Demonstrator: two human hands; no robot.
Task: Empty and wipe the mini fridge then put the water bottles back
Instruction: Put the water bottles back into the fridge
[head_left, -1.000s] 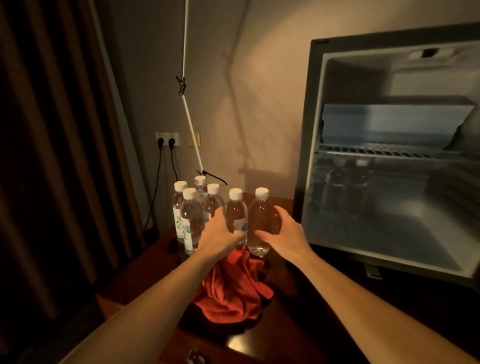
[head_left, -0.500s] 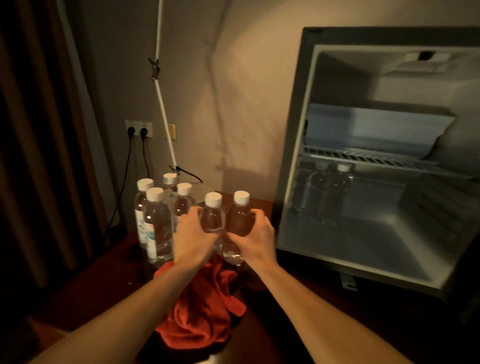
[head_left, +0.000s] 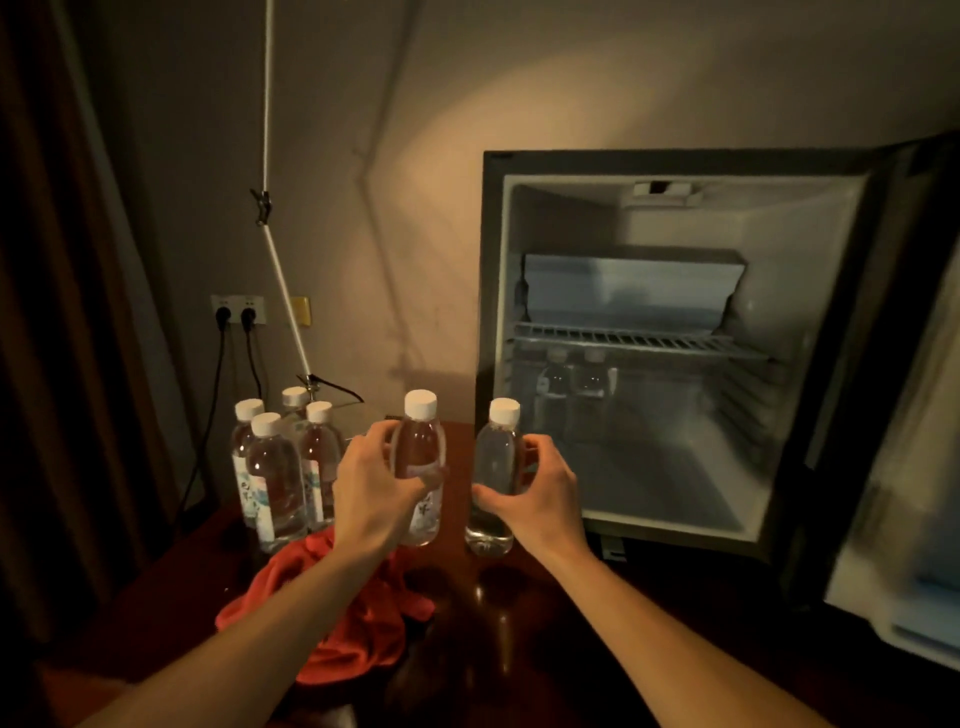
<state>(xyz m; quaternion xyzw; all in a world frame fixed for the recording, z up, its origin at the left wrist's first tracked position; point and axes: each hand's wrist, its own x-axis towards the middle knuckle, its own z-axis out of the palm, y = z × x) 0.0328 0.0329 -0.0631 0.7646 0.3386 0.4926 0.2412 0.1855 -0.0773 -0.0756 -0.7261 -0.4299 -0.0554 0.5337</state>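
The restocking looks underway: the mini fridge (head_left: 675, 364) stands open, two bottles (head_left: 571, 387) already at the back of its lower compartment under the wire shelf (head_left: 639, 340), and the red cloth (head_left: 343, 613) lies bunched on the table to the fridge's left, so wiping is probably done. Four bottles (head_left: 283, 462) wait further left of the fridge. The left hand (head_left: 371, 491) curls its fingers round one bottle (head_left: 420, 467), lifted clear; the right hand (head_left: 540, 493) grips another (head_left: 493, 478) just outside the fridge's left edge.
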